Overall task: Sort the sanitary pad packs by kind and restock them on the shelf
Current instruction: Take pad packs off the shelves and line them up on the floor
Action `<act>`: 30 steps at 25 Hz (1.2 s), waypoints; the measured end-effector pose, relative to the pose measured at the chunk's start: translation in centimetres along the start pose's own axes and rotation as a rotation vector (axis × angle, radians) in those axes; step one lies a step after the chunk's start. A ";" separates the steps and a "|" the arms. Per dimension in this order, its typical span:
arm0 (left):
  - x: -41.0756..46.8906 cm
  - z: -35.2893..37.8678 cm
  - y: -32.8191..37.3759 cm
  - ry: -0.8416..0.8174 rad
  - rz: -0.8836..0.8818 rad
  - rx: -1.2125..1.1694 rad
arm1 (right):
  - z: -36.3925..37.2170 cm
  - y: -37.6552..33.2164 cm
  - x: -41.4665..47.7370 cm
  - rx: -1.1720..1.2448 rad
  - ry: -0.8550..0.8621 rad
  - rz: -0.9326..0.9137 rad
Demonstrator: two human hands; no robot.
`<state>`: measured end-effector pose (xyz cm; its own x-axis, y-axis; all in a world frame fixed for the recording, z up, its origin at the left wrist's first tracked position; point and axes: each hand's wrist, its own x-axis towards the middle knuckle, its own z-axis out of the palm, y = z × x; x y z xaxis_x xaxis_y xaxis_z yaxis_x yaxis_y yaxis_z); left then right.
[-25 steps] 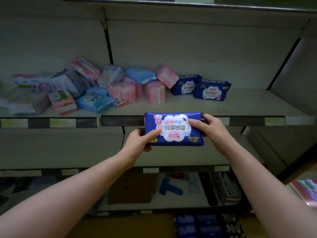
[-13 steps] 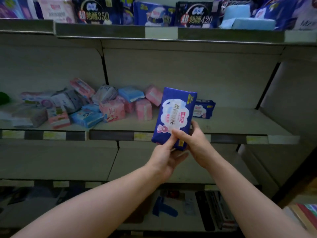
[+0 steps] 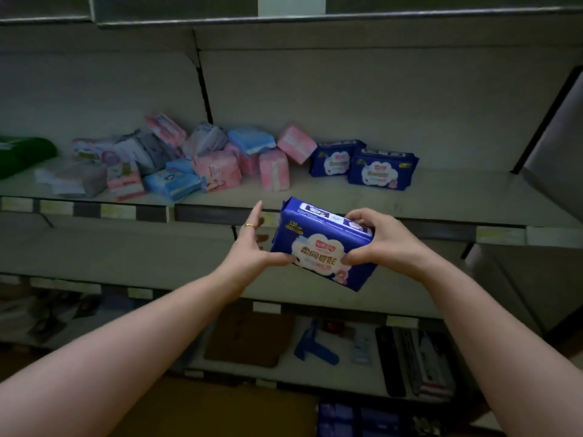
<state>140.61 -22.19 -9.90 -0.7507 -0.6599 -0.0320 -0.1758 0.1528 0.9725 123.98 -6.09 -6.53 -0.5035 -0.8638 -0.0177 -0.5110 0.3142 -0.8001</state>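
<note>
A dark blue pad pack (image 3: 318, 238) with a white cloud label hangs in front of the shelf edge (image 3: 378, 223), label facing me and right way up. My right hand (image 3: 378, 241) grips its right end, fingers curled over the top. My left hand (image 3: 252, 247) touches its lower left corner with the thumb, fingers straight and raised. Two matching blue packs (image 3: 383, 170) stand side by side on the shelf behind. A jumbled heap of pink packs (image 3: 274, 170), light blue packs (image 3: 172, 182) and grey-white packs lies to their left.
A green pack (image 3: 22, 154) sits at the shelf's far left. The shelf's right part (image 3: 473, 197) holds nothing. A lower shelf carries a brown flat item (image 3: 249, 339), a blue plastic piece (image 3: 315, 348) and dark packets (image 3: 413, 361). More blue packs (image 3: 356, 421) lie at the bottom.
The blue pack has turned from upright on end to lying level with its label upright. My left hand's fingers have opened off it. The view tilted down, losing the stocked top shelf.
</note>
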 end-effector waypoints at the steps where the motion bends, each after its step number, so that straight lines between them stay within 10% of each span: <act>1: 0.1 -0.1 -0.2 -0.074 0.005 -0.023 | 0.6 0.1 0.1 -0.019 -0.015 -0.008; 16: 2.5 -3.6 -12.5 -0.161 -0.180 -0.061 | 12.1 5.0 3.1 -0.117 0.022 0.259; 30: 4.8 2.2 -35.6 -0.129 -0.358 0.109 | 27.3 23.7 5.1 -0.043 -0.014 0.391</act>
<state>141.85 -29.17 -45.14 -0.7026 -0.5886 -0.3999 -0.5024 0.0123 0.8646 128.31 -13.76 -41.92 -0.6568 -0.6807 -0.3245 -0.3116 0.6368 -0.7053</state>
